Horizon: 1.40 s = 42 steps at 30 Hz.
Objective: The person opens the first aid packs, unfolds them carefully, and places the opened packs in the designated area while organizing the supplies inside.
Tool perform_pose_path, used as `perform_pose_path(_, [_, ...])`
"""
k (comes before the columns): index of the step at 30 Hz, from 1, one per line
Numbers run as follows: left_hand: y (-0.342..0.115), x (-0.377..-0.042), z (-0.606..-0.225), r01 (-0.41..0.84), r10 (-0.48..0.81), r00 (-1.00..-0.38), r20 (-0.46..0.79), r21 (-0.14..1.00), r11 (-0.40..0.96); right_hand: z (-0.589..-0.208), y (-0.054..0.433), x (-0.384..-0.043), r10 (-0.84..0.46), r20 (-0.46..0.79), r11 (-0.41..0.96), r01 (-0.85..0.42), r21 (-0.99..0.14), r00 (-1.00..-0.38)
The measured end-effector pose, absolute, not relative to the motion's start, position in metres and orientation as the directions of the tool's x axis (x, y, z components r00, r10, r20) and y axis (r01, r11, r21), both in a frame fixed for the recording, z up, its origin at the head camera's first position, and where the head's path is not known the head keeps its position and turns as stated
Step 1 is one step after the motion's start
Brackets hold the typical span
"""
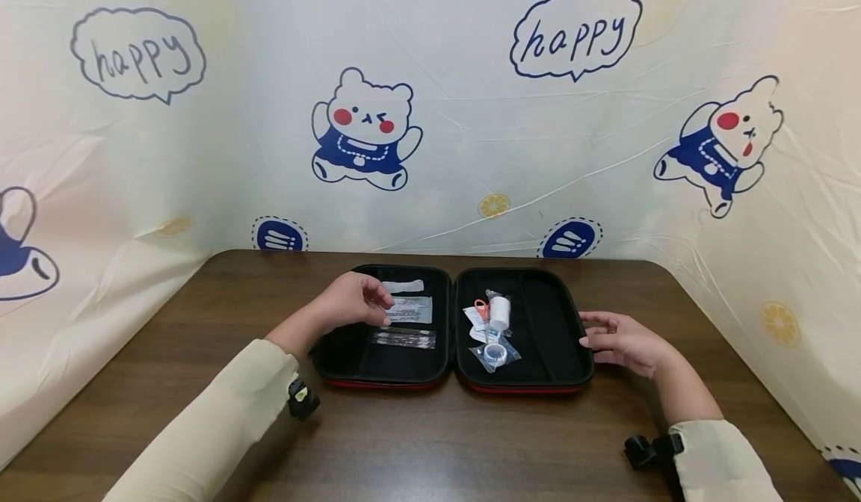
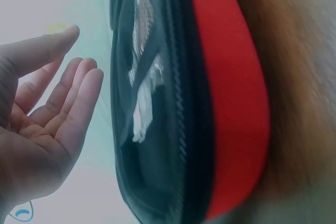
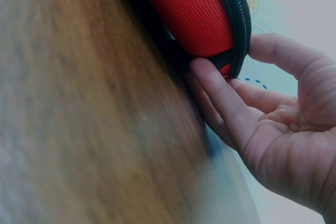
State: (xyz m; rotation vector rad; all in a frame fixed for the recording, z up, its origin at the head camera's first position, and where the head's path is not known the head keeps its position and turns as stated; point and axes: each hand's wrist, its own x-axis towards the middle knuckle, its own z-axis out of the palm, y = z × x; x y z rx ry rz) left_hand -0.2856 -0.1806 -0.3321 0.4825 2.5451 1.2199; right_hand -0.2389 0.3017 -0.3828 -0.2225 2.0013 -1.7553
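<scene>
A black-lined zip case [image 1: 568, 323] with a red shell [image 3: 186, 11] lies unfolded on the table. My left hand [image 1: 350, 300] hovers over its left half, fingers loosely bent with nothing between them. Beside those fingertips, a white packet [image 1: 403, 287], a printed clear packet [image 1: 412, 310] and a packet of thin sticks [image 1: 405, 338] lie in that half. At the case's right edge, my right hand [image 1: 625, 344] pinches the rim, thumb on the zipper side and fingers against the red shell. The right half holds orange-handled scissors [image 1: 481, 308], a white roll [image 1: 500, 312] and a bagged tape roll [image 1: 495, 354].
The brown wooden table [image 1: 417, 442] extends around the case on all sides. Behind it hangs a pale curtain [image 1: 457, 143] printed with bears and lettering. Each wrist wears a small black camera, such as the left one [image 1: 303, 399].
</scene>
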Motion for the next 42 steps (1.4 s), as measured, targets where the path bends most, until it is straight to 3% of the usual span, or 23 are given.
perform_pose_path(17, [-0.142, -0.29, -0.32, 0.262, 0.511, -0.856, -0.076, 0.789, 0.555, -0.383, 0.302, -0.241, -0.422, -0.244, 0.174, 0.186, -0.967, -0.873])
perform_pose_path(32, [-0.102, -0.306, -0.311, 0.3, 0.639, -0.756, -0.142, 0.792, 0.531, -0.383, 0.301, -0.24, -0.422, -0.244, 0.173, 0.186, -0.967, -0.873])
perform_pose_path(42, [-0.076, -0.322, -0.311, 0.31, 0.666, -0.738, -0.11, 0.821, 0.479, -0.384, 0.303, -0.241, -0.415, -0.248, 0.178, 0.189, -0.966, -0.875])
